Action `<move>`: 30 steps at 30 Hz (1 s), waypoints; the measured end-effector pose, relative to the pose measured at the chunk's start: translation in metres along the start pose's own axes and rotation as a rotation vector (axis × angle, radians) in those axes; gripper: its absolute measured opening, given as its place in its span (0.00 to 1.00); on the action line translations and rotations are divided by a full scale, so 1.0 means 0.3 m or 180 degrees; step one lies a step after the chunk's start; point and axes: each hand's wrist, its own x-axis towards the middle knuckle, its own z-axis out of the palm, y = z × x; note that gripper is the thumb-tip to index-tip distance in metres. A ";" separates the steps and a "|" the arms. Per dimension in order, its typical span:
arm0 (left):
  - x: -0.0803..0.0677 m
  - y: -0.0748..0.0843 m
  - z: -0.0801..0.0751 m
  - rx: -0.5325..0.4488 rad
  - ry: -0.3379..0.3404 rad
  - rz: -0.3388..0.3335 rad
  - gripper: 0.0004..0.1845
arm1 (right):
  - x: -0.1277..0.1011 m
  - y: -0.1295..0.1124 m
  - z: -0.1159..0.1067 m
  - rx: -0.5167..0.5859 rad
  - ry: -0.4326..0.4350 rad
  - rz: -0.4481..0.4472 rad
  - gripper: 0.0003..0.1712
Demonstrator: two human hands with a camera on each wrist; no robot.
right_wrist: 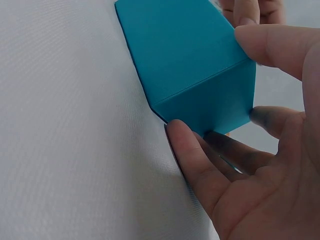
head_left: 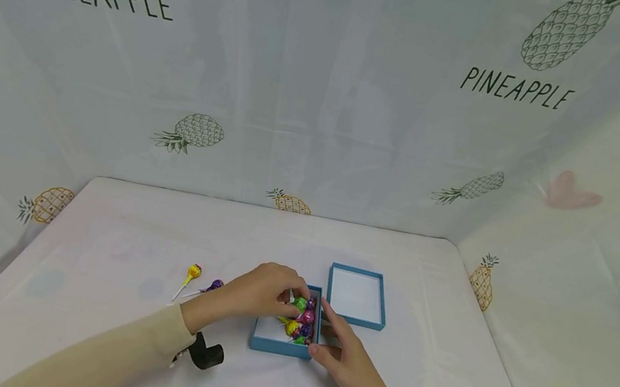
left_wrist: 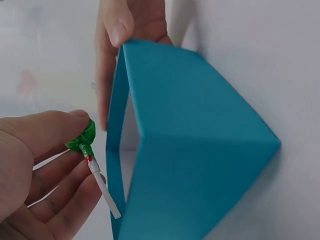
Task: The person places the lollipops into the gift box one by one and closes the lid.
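A blue open-topped box (head_left: 279,348) stands on the table with several wrapped lollipops (head_left: 307,317) along its right side, among them pink, yellow and purple ones. Over the box, my left hand (head_left: 270,291) pinches a green lollipop (left_wrist: 89,134) by its head between thumb and fingers. Its white stick points down beside the box rim in the left wrist view. My right hand (head_left: 347,361) holds the box at its right side, thumb at the near corner and fingers along the wall. Part of the box's inside is hidden behind the left hand.
Behind and right of the box lies a blue-rimmed lid (head_left: 358,271) with its white inside up. A yellow lollipop (head_left: 194,271) and a purple lollipop (head_left: 216,285) lie on the white tablecloth (head_left: 113,283), left of the box. Pineapple-printed cloth (head_left: 305,82) hangs around the table.
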 end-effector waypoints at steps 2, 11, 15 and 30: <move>0.003 0.007 0.004 -0.0034 -0.0015 0.0029 0.12 | 0.000 0.001 -0.001 0.0019 -0.0007 -0.0012 0.45; 0.001 0.005 0.033 -0.0101 -0.0198 -0.0012 0.11 | -0.001 0.004 -0.001 0.0010 -0.0008 -0.0013 0.45; -0.004 -0.003 0.050 -0.0161 -0.0339 -0.0021 0.10 | 0.000 0.002 -0.002 -0.0002 -0.0010 0.0005 0.45; -0.004 -0.029 0.091 0.0200 -0.0645 0.0247 0.09 | 0.001 0.003 -0.002 -0.0006 -0.0030 0.0006 0.46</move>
